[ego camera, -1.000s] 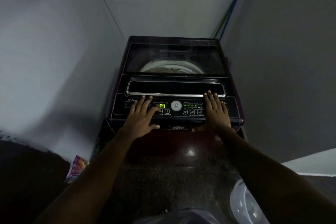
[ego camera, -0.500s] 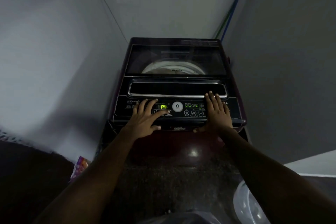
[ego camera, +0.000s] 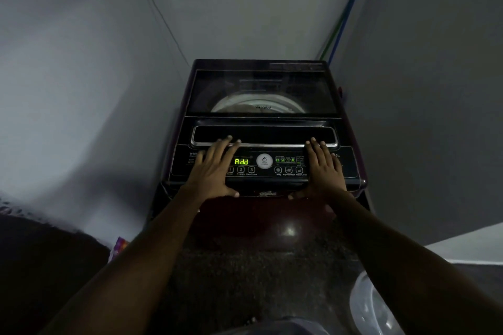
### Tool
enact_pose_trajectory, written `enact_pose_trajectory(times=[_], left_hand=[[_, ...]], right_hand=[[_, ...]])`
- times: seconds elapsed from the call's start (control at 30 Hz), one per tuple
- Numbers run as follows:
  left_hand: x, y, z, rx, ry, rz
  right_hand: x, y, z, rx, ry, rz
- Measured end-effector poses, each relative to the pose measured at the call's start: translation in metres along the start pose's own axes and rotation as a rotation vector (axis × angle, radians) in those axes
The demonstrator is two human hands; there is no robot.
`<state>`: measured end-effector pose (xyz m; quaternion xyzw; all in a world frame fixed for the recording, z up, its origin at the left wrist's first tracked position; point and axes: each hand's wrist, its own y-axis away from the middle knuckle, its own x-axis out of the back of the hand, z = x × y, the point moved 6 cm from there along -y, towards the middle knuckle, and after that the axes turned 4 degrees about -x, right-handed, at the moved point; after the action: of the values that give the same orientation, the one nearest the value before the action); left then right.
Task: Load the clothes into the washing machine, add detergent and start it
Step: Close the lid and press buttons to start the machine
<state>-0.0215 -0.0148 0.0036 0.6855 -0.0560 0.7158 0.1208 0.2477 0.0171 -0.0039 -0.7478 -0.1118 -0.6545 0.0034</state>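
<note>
Washing machine (ego camera: 262,128) in the floor's far corner now reads "Add" on its display (ego camera: 241,161), not P4, probably awaiting detergent; left hand (ego camera: 212,171) and right hand (ego camera: 324,168) lie flat, spread, on its front edge.

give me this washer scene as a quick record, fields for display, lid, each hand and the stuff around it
machine: top-loading washing machine set in a wall corner
lid: glass lid closed, drum rim visible through it
display: green letters read Add
left hand: flat on the control panel, left of the display, fingertips at the lid handle
right hand: flat on the panel's right end, fingers straight
floor, left: colourful packet by the wall
floor, right: translucent tub
wall, right: blue and green hoses
</note>
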Motion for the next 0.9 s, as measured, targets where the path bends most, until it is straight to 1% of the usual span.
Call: enact_pose_trajectory(times=[0.17,0.3,0.53,0.63,0.9], left_hand=[[-0.009,-0.009,-0.016,0.009,-0.002,-0.040],[-0.014,-0.008,-0.020,0.011,0.023,-0.014],[-0.012,-0.007,-0.019,0.019,0.043,0.038],[-0.010,-0.006,-0.017,0.020,0.041,0.020],[-0.008,-0.005,-0.015,0.023,0.049,0.013]], right_hand=[[0.003,-0.004,0.000,-0.015,-0.006,-0.009],[0.005,-0.009,-0.002,0.034,0.110,-0.023],[0.001,-0.007,0.002,0.030,0.114,0.033],[0.000,-0.004,0.004,-0.002,0.092,0.034],[-0.001,-0.004,0.005,0.008,0.102,0.033]])
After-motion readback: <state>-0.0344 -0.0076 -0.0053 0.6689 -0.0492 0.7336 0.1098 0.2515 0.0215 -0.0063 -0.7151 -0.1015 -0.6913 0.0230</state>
